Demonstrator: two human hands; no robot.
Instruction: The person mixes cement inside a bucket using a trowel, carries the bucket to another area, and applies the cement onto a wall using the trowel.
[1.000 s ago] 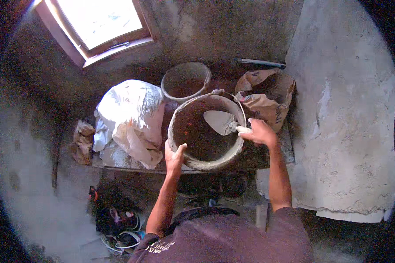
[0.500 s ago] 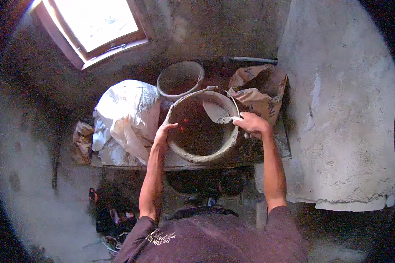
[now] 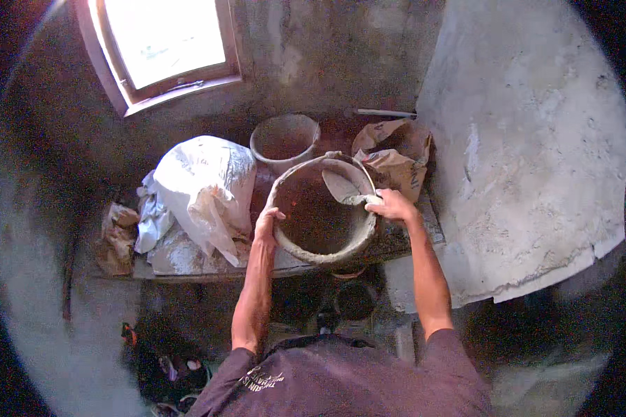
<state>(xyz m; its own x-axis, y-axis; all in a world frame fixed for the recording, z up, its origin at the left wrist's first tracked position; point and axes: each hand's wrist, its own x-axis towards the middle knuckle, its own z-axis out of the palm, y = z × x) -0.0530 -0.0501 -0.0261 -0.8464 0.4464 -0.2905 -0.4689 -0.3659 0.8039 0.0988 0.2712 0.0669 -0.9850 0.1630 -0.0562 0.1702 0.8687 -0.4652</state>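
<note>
A round bucket [image 3: 320, 258] with a rim crusted in grey mortar stands in front of me, its inside dark. Inside it at the upper right, a trowel [image 3: 341, 186] with a mortar-coated blade leans against the wall. My left hand [image 3: 266, 224] is closed on the left side of the rim, thumb over the edge. On the right side, my right hand [image 3: 394, 206] is closed at the rim where the trowel's handle end meets it; its lower fingers are partly hidden. The wire handle of the bucket [image 3: 363, 169] curves along the upper right rim.
Behind stands another dirty bucket [image 3: 283, 163]. A white sack [image 3: 205, 177] and a crumpled brown paper piece [image 3: 118, 233] lie on the left. An opened brown paper bag [image 3: 396, 170] sits at right, beside a plastered grey slab [image 3: 515, 181]. A window [image 3: 163, 42] is at upper left.
The view has shifted, so the surroundings sit slightly lower and the right-hand things further left. Both hands keep their hold at the bucket's rim.
</note>
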